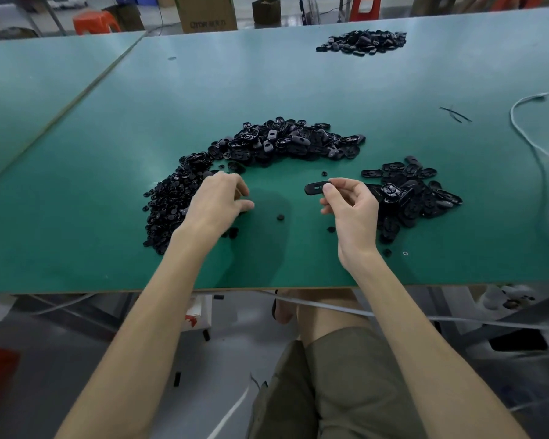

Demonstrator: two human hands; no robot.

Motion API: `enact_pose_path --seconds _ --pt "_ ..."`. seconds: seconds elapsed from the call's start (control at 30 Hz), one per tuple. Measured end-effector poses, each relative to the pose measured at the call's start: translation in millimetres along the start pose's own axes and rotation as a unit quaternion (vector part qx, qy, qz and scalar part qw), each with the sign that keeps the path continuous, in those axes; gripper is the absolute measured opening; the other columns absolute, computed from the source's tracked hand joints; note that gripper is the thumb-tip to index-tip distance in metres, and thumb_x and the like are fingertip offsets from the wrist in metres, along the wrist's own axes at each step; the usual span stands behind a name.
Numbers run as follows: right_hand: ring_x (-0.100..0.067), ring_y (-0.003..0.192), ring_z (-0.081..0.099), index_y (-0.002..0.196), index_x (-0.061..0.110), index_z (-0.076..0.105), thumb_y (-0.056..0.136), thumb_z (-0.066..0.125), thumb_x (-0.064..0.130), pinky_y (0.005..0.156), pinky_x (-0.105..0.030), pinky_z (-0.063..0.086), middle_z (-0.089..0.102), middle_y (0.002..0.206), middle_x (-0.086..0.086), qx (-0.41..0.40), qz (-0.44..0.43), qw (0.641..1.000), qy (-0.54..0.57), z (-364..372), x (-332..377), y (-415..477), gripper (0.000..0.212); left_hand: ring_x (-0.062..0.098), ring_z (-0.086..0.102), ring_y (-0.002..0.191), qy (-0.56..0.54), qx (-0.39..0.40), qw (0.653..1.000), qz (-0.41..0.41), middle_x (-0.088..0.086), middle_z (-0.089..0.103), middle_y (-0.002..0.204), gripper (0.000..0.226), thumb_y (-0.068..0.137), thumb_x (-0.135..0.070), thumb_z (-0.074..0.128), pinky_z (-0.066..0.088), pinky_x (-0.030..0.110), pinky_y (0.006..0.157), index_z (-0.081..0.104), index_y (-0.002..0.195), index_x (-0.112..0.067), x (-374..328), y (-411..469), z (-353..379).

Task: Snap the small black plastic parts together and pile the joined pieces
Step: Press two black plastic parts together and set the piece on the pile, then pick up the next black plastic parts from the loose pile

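We see the right hand (352,213) pinching a flat oval black plastic part (316,188) above the green table (108,185), just beside a pile of similar black pieces (419,198). The left hand (217,201) hangs at the heap of small round black parts (168,210). Its curled fingers (240,186) hide their underside, so we cannot tell if they hold anything.

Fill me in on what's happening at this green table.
A person seated at the green table is assembling small black plastic parts. The right hand pinches a black oval plastic piece above the table. The left hand, fingers curled, sits by the heap of small round black parts; whether it holds one is unclear. A curved heap of oval shells lies ahead, and another pile of oval pieces lies beside the right hand.
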State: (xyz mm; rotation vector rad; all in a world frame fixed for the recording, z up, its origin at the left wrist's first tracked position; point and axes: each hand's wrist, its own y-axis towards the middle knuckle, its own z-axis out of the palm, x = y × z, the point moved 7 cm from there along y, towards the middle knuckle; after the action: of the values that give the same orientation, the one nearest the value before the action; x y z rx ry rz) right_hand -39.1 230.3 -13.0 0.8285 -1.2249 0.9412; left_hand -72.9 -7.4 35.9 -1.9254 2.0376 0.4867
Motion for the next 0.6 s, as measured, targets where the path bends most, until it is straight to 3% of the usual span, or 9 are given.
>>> enact_pose_path --seconds 0.1,0.27,0.47,0.6 --pt "-0.007 0.068 0.066 0.101 0.012 0.066 0.098 0.069 0.009 0.066 -0.020 0.053 0.071 0.090 -0.003 0.002 -0.001 1.000 -0.001 0.2 -0.1 -0.1 0.005 0.018 0.055 0.090 -0.015 -0.013 0.999 0.048 0.000 0.062 0.100 0.014 0.092 -0.025 0.078 0.047 0.036 0.086 0.074 0.101 -0.017 -9.8 -4.9 2.9" --pt "-0.006 0.068 0.066 0.100 0.012 0.066 0.098 0.069 0.010 0.066 -0.020 0.053 0.071 0.090 -0.003 0.006 -0.003 1.000 -0.003 1.6 -0.5 -0.6 0.005 0.013 0.051 0.087 -0.050 0.066 0.990 0.113 -0.006 0.056 0.097 0.017 0.086 -0.031 0.083 0.043 0.032 0.082 0.073 0.098 -0.024 -30.4 -7.7 28.5" --pt "-0.006 0.069 0.066 0.100 0.012 0.066 0.097 0.069 0.009 0.064 -0.019 0.052 0.071 0.090 -0.003 0.011 -0.004 1.000 -0.002 2.4 0.1 -1.0 0.006 0.005 0.050 0.081 -0.076 0.088 0.987 0.108 -0.009 0.056 0.091 0.020 0.089 -0.015 0.079 0.036 0.021 0.069 0.065 0.083 -0.028 -33.8 -3.1 42.0" --pt "-0.006 0.068 0.066 0.102 0.010 0.066 0.097 0.070 0.008 0.065 -0.019 0.052 0.070 0.092 -0.005 0.015 -0.004 1.000 -0.003 2.8 0.8 -1.6 0.006 0.010 0.063 0.079 -0.158 0.036 0.983 0.089 -0.006 0.068 0.085 0.021 0.090 -0.010 0.075 0.049 0.026 0.074 0.065 0.082 -0.026 -39.3 -1.3 39.6"
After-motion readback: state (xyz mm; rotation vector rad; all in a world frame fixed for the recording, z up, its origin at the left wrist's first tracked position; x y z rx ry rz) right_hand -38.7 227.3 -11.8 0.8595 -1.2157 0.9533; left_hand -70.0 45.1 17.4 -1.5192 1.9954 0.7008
